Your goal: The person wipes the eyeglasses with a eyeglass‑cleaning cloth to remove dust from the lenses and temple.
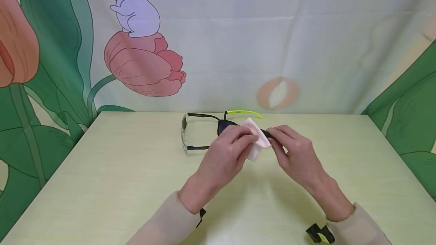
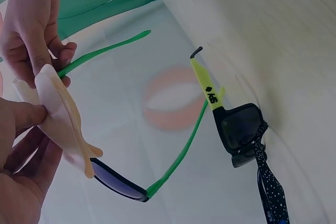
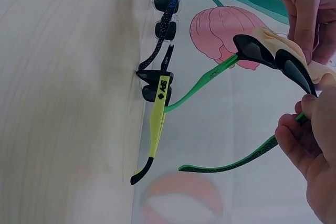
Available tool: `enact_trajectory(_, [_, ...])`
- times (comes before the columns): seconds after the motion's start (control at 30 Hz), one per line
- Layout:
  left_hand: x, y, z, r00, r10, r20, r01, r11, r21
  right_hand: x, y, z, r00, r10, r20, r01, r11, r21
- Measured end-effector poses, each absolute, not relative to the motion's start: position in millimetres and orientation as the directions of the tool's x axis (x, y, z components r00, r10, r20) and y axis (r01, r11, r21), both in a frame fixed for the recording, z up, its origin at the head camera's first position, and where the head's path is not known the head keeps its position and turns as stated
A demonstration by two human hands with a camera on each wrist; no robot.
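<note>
My left hand (image 1: 223, 154) pinches a pale pink cloth (image 1: 259, 141) between thumb and fingers. The cloth is folded over one lens of a pair of sunglasses (image 3: 254, 50) with dark lenses and green arms. These sunglasses are held up above the table. My right hand (image 1: 301, 154) grips them at the lens-side end of one green arm, as the right wrist view shows. In the left wrist view the cloth hides much of the front frame, with one bluish lens (image 2: 118, 179) showing past its edge.
Sunglasses with yellow arms (image 3: 157, 114) lie near the table's back edge, behind my hands. To their left is a clear-framed pair (image 1: 184, 135) with dark speckled arms. A printed curtain (image 1: 221, 48) hangs behind the pale wooden table (image 1: 102, 184).
</note>
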State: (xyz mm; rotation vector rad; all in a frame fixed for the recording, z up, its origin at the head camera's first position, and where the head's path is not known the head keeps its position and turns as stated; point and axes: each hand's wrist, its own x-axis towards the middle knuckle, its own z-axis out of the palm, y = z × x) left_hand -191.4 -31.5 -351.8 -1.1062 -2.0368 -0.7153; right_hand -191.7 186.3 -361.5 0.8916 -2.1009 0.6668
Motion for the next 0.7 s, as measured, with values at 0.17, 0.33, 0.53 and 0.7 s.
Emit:
enact_trajectory(0.17, [-192, -35, -352, -0.407, 0.479, 0.778, 0.850, 0.510, 0.131, -190, 188, -361, -0.507, -0.361, 0.782, -0.746, 0.638, -0.190])
enact_trajectory(0.33, [-195, -39, -351, -0.431, 0.474, 0.768, 0.835, 0.531, 0.142, -189, 189, -358, -0.517, -0.345, 0.783, -0.738, 0.644, -0.202])
enact_trajectory(0.53, [-199, -46, -348, -0.491, 0.431, 0.758, 0.799, 0.569, 0.194, -189, 191, -355, -0.519, -0.319, 0.793, -0.732, 0.646, -0.219])
enact_trajectory(0.7, [-203, -51, -347, -0.520, 0.392, 0.759, 0.775, 0.590, 0.226, -187, 194, -354, -0.544, -0.308, 0.781, -0.711, 0.663, -0.234])
